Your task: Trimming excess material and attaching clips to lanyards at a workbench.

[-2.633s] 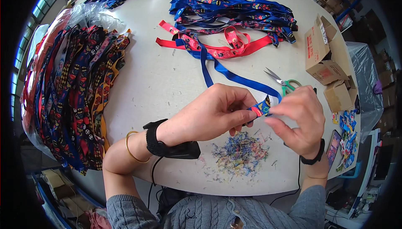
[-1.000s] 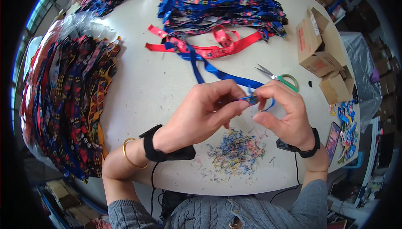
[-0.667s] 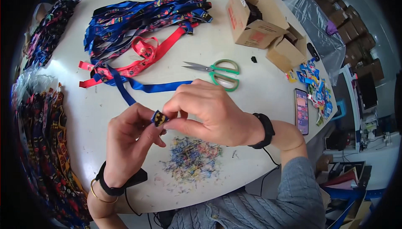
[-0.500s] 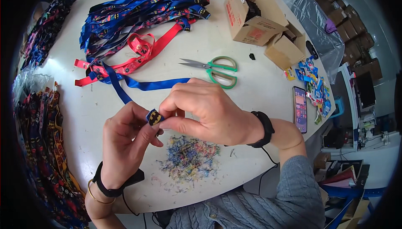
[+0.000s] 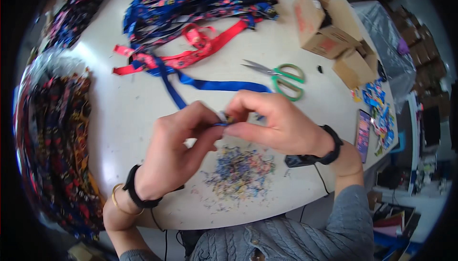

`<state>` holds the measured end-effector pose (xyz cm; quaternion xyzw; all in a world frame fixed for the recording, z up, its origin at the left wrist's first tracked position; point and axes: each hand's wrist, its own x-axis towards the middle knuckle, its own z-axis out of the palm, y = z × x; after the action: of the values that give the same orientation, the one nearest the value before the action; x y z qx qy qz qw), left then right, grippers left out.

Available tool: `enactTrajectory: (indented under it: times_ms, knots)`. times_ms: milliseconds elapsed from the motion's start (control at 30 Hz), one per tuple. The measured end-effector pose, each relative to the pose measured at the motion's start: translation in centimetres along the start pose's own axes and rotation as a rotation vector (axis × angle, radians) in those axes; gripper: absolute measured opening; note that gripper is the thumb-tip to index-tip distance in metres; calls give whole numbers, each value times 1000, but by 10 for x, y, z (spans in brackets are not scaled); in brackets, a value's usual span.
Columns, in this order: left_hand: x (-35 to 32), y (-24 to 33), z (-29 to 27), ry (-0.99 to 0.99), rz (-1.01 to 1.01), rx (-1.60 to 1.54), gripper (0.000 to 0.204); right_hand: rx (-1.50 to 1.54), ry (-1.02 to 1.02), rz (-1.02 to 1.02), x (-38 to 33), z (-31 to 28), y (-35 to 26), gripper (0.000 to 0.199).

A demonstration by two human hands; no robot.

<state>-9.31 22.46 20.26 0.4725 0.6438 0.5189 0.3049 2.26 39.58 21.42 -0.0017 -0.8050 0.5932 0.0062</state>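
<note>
A blue patterned lanyard strap (image 5: 223,123) has its end pinched between my two hands, above the table. My left hand (image 5: 183,139) grips it from the left, thumb against the bent fingers. From the other side my right hand (image 5: 276,120) pinches the same end with thumb and forefinger. The strap's plain blue length (image 5: 224,85) trails behind my hands toward a red strap (image 5: 202,53). Beyond my right hand lie scissors with green handles (image 5: 287,80), their blades apart. Just below my hands is a heap of coloured thread scraps (image 5: 241,172).
A bundle of blue lanyards (image 5: 200,5) lies at the back. More straps fill a plastic bag (image 5: 59,132) on the left. Cardboard boxes (image 5: 329,36) stand at the back right, near a phone (image 5: 363,134) and small colourful packets (image 5: 379,108).
The whole view has shifted, so the table things sit further right. The strap end between my fingers has turned; its yellow and black face no longer shows flat.
</note>
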Motion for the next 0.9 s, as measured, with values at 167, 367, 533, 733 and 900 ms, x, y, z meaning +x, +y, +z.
enactTrajectory:
  times_ms: [167,367,533,733,900]
  knots:
    - [-1,-6,3,-28,-91,-241,4,-112,-44,71,-4,-3,-10,16]
    - [5,-6,-8,-65,-169,-474,7,-73,-58,164,-3,-7,-11,18]
    - [5,-10,-3,-30,-106,-415,7,-117,3,53,-1,-3,-10,23]
    - [2,-3,-2,-34,-38,-146,6,-131,81,69,-2,3,-14,28]
    - [-1,-6,5,68,250,225,5,-172,43,56,-3,0,-9,27]
